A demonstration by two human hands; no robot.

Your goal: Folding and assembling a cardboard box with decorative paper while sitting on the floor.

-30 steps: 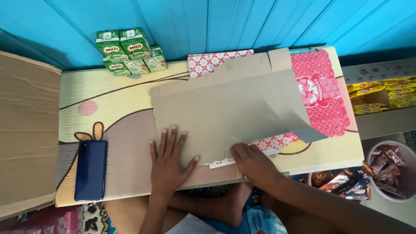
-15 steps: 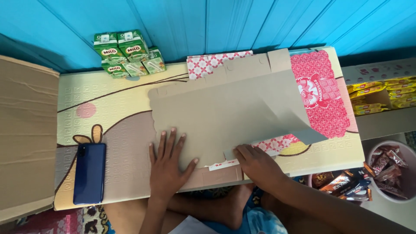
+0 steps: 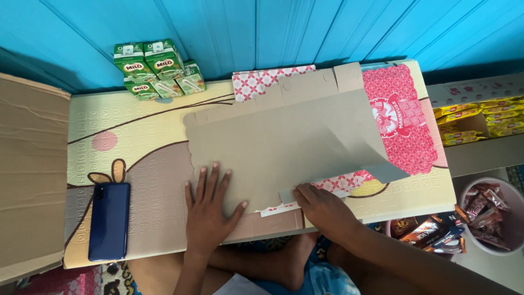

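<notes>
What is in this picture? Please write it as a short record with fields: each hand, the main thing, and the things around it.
left hand: flat, fingers spread, pressing on the grey cardboard sheet
right hand: on the sheet's near edge, fingers at a small flap
cardboard sheet: unfolded box blank, grey side up, red patterned side showing at the right
surface: printed foam mat
blue phone: on the mat, left of the left hand
green drink cartons: far left, against the blue wall
snack packets: lower right, beside the mat
</notes>
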